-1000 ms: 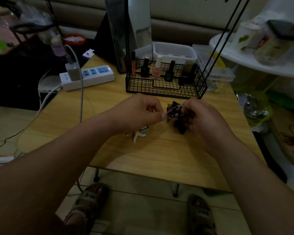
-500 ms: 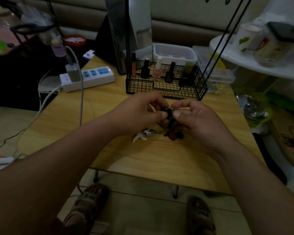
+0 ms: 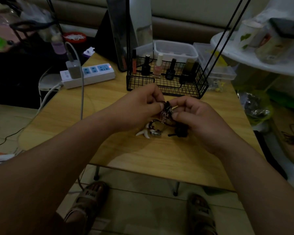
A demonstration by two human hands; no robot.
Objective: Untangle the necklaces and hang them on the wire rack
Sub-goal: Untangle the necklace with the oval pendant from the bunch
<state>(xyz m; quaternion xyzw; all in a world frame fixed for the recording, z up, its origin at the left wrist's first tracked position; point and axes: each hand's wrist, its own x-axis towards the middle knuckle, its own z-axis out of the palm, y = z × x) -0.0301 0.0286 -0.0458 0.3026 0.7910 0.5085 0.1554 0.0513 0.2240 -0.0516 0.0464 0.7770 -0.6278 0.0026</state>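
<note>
A dark knot of tangled necklaces (image 3: 167, 110) hangs between my two hands just above the wooden table (image 3: 143, 155). My left hand (image 3: 139, 107) pinches it from the left with thumb and forefinger. From the right, my right hand (image 3: 199, 116) pinches the same knot. Below the knot, white tooth-shaped pendants (image 3: 143, 133), a silver charm (image 3: 155, 133) and a black cord bundle (image 3: 181, 131) rest on the table. The black wire rack (image 3: 166, 82) stands right behind my hands, its thin uprights (image 3: 224, 36) rising out of the top of the view.
Several nail polish bottles (image 3: 158, 67) stand in the rack's basket. A white power strip (image 3: 90, 75) with a charger and cable lies at the back left. Clear plastic boxes (image 3: 175, 50) sit behind the rack. A white shelf (image 3: 255, 56) crowds the right side.
Both hands shifted slightly and regripped the knot. More of the necklaces now trails onto the table, with the pendants and black cord bundle lying below my fingers.
</note>
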